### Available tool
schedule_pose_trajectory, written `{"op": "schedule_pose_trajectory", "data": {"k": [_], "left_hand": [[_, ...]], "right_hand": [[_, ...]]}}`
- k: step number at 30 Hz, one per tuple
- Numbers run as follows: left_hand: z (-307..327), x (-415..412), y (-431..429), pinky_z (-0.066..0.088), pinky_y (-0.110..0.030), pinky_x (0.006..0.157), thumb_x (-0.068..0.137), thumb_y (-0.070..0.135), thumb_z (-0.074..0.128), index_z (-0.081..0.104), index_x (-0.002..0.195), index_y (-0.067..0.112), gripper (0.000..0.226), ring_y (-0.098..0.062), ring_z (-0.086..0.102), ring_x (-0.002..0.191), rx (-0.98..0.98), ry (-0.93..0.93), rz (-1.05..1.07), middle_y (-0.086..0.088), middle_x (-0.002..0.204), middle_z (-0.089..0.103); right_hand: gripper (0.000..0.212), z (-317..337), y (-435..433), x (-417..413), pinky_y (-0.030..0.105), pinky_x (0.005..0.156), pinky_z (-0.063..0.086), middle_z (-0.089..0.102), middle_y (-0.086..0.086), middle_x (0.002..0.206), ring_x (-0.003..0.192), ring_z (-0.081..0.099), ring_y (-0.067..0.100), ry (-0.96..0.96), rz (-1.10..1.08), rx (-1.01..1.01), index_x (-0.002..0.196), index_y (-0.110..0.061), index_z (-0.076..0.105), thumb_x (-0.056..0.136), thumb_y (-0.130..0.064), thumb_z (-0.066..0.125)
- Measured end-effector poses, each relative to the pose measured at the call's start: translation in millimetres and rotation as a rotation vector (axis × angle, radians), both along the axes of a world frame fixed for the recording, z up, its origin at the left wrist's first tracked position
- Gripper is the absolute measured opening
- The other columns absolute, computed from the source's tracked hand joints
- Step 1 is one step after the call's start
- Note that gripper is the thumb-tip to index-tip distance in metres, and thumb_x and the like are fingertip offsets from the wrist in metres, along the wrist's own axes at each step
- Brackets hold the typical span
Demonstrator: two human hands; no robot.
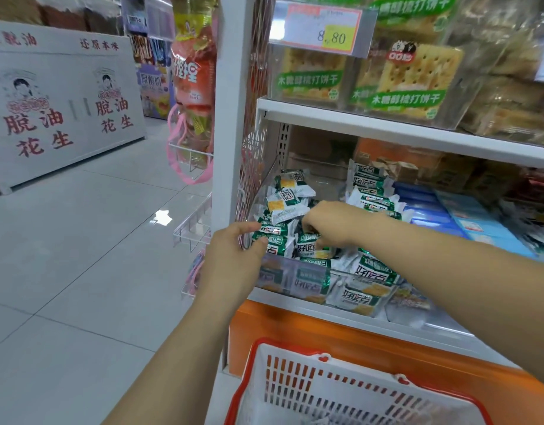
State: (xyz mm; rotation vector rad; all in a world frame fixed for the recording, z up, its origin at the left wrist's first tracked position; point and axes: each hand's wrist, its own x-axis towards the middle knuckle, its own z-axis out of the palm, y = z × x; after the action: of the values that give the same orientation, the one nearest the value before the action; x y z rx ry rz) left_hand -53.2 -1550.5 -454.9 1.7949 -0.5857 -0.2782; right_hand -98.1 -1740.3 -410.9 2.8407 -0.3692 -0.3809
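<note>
both hands are working in the middle of the frame, inside a clear plastic bin [344, 270] on the white metal shelf [295, 299]. the bin is holding a heap of green-and-white foil snack packets [373, 271], and that heap is sitting centre frame, just above the basket. the right hand [329, 223] is reaching in from the right edge, knuckles up, fingers curling down into the pile and closing round a packet near the middle of the heap. the left hand [233, 256] is coming up from the bottom of the frame to the bin's left end, thumb and forefinger sitting either side of the packet ends there and touching them; i cannot tell whether it is really gripping or only touching.

at the bottom of the frame a white slotted plastic basket with a red rim [254, 351] is waiting under the arms. above, in the upper right, clear boxes of soda crackers with green labels [414, 81] are filling the next shelf, with a pink and yellow price tag [324, 29] hanging in front. blue flat packs [467, 216] are lying just right of the bin. in the upper left, a white display stand with red lettering [65, 111] is standing on the pale tiled floor [80, 271].
</note>
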Motion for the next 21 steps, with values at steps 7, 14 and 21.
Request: {"op": "schedule_pose_trajectory", "data": {"k": [7,14,21], "left_hand": [[-6.6,5.8,0.9,0.037,-0.022,0.079,0.095,0.024,0.056,0.057,0.122,0.030,0.028,0.005,0.048,0.086,-0.015,0.074,0.024,0.007,0.123,0.051],[-13.5,6.8,-0.1,0.038,-0.028,0.087,0.094,0.025,0.057,0.058,0.119,0.035,0.027,-0.011,0.052,0.106,-0.023,0.135,0.010,0.006,0.130,0.055],[-13.6,7.1,-2.7,0.037,-0.018,0.069,0.094,0.023,0.057,0.059,0.120,0.032,0.028,-0.002,0.053,0.093,-0.026,0.124,0.027,0.005,0.133,0.054]], "right_hand": [[0.025,-17.4,-15.9,5.6,0.038,0.077,0.054,0.063,0.004,0.089,0.081,0.062,0.024,0.087,-0.145,0.221,0.099,-0.009,0.063,0.082,-0.026,0.073],[0.030,-2.3,-32.3,8.4,0.033,0.076,0.054,0.068,0.002,0.099,0.086,0.063,0.020,-0.023,-0.164,0.292,0.114,-0.010,0.066,0.086,-0.019,0.068],[0.030,-17.5,-32.7,15.7,0.026,0.066,0.037,0.052,0.003,0.076,0.079,0.050,0.024,-0.061,-0.165,0.162,0.074,-0.011,0.047,0.084,-0.026,0.071]]}}
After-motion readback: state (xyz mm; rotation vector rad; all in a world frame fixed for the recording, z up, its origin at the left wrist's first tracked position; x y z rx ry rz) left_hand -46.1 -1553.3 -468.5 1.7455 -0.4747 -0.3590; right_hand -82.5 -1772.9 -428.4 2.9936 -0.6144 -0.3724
